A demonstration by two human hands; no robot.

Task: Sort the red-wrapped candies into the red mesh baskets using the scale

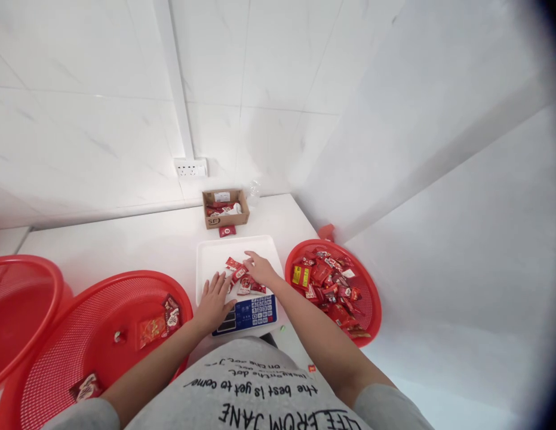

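A white tray (208, 254) on top of a blue-panelled scale (255, 313) bears several small red packets (244, 285). My left hand (214, 303) rests at the left edge of these packets, its fingers spread and nothing gripped. At their upper right is my right hand (260, 269), fingers apart with the index finger reaching left; its fingertips are over or beside the packets, and no packet is plainly held. Part of the scale's display is hidden by my left hand.
Red packets fill a red basket (377, 298) on the right. A larger red basket (125, 276) at left holds a few packets, beside another red basket (58, 280). Behind the scale stand a cardboard box (226, 221) with packets and one loose packet (227, 231).
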